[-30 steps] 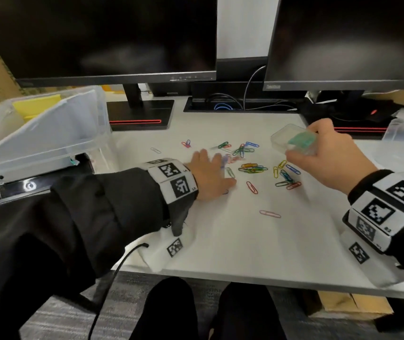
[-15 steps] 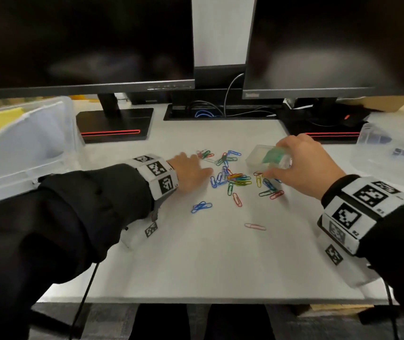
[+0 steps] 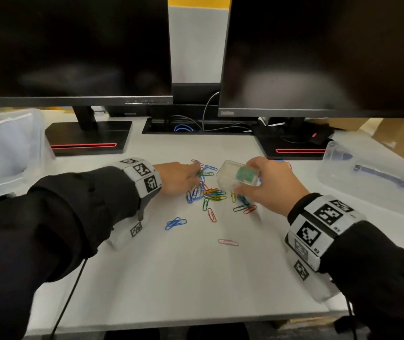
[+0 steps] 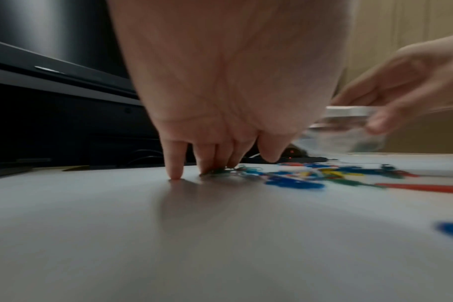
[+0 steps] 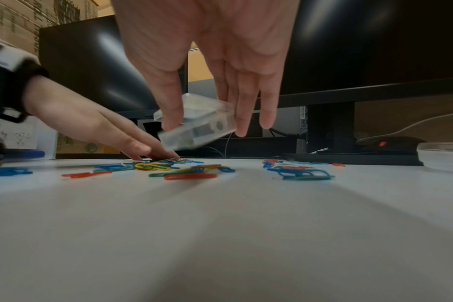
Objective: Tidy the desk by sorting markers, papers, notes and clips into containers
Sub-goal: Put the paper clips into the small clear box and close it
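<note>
at the far left of the white bench [image 3: 196, 278] stood a large clear bin [image 3: 7, 153] with something yellow inside, and behind it rose the left monitor [image 3: 73, 50] on its black base. the left hand [image 3: 177, 176] lay low over the bench with its fingers [image 4: 175, 161] stretched out nearly straight, fingertips pressed down at the left edge of the heap of coloured paper clips [image 3: 210, 192], touching a few of them but gripping none. nearer the person, a blue clip pair [image 3: 175, 223] and a pink clip [image 3: 228, 242] lay apart from the heap. the right hand [image 3: 267, 185] held a small clear box [image 3: 237, 176], pinched between thumb and fingers, tilted and raised just above the right part of the heap; whether it touched the clips below could not be told. the right monitor [image 3: 318, 52] stood behind it. at the far right sat another clear container [image 3: 368, 173] with a dark blue pen-like thing [image 3: 380, 174] lying in it, well apart from the clips.
</note>
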A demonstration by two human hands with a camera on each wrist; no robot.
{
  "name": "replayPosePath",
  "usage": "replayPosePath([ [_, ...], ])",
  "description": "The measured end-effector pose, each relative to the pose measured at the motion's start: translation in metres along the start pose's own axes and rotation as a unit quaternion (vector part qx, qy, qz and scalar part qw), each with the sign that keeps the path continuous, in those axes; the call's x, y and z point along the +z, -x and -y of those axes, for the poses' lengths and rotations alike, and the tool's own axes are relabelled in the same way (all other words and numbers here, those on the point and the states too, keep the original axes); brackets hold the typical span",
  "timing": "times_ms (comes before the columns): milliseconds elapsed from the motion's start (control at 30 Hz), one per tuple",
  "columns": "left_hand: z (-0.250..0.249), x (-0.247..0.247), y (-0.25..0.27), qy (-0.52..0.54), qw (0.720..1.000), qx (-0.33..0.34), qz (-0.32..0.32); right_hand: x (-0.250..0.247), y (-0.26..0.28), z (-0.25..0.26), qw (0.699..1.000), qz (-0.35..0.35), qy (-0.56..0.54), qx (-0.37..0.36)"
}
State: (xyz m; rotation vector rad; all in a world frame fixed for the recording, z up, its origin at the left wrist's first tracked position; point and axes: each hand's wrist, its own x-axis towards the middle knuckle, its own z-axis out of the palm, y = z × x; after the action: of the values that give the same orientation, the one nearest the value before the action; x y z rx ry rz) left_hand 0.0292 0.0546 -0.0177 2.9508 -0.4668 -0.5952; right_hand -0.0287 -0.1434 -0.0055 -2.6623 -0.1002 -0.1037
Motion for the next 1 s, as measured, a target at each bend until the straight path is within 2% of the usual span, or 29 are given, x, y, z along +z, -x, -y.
replayPosePath([
  [167,-0.013,0.008,0.016,0.049,0.985,0.107,-0.126,0.003,-0.002,0.0,0.999,0.021,0.017,-0.021],
  [300,-0.026,0.007,0.021,0.109,0.965,0.178,-0.16,0.005,-0.002,0.003,0.998,-0.019,-0.014,-0.062],
  [400,-0.045,0.004,0.016,0.127,0.948,0.209,-0.204,0.004,-0.002,0.004,0.992,-0.069,-0.034,-0.103],
  [533,-0.054,0.001,0.013,0.119,0.943,0.213,-0.225,0.002,-0.003,0.001,0.987,-0.1,-0.025,-0.122],
  [633,-0.049,-0.001,0.011,0.03,0.946,0.168,-0.275,0.002,0.001,-0.002,0.984,-0.127,-0.059,-0.112],
  [700,-0.041,-0.004,0.009,-0.03,0.947,0.114,-0.298,0.004,0.005,-0.006,0.99,-0.106,-0.053,-0.075],
  [800,-0.015,-0.012,0.007,-0.053,0.939,0.06,-0.336,0.001,0.004,-0.018,0.999,-0.033,0.035,0.005],
  [900,0.012,-0.019,0.004,-0.069,0.93,0.009,-0.362,-0.007,-0.015,-0.035,0.982,0.027,0.18,0.05],
  [1000,0.021,-0.02,0.002,-0.066,0.924,-0.012,-0.376,-0.018,-0.037,-0.051,0.976,0.045,0.177,0.116],
])
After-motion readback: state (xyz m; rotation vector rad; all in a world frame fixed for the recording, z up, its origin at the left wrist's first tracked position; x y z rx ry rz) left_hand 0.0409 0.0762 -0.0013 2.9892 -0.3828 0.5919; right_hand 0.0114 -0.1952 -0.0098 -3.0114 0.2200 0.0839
